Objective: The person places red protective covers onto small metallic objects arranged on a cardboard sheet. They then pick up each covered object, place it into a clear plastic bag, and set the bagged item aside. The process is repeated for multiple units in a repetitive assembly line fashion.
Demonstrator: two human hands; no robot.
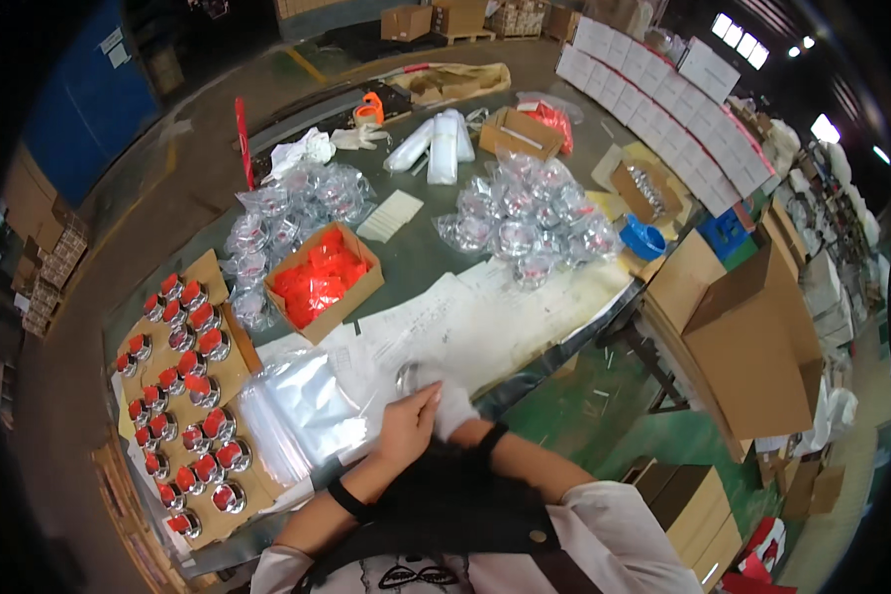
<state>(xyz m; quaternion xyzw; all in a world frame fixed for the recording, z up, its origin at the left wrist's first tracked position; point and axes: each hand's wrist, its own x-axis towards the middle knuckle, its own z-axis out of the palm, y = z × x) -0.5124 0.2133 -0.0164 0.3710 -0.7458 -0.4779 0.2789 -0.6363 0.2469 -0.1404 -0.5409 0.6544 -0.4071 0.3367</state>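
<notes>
In front of my body, at the near edge of the table, my two hands are close together. My left hand [409, 426] is bare and closed, its fingers pinched at the rim of what looks like a clear plastic bag. A shiny round metal piece [406, 376] shows just beyond the fingertips, partly blurred. My right hand [453, 408] appears to wear a white glove; motion smears its fingers beside the left ones. A stack of flat clear plastic bags [302, 406] lies just left of my hands. Farther left, several chrome round parts with red tops [213, 344] stand on cardboard [250, 450].
An open carton of red packets [366, 287] stands beyond the bags. Bagged metal parts are heaped at left [302, 203] and right [525, 213]. Rolls of clear film [444, 148] lie at the back. A blue tape roll [643, 238] and a large open carton [752, 342] are at right.
</notes>
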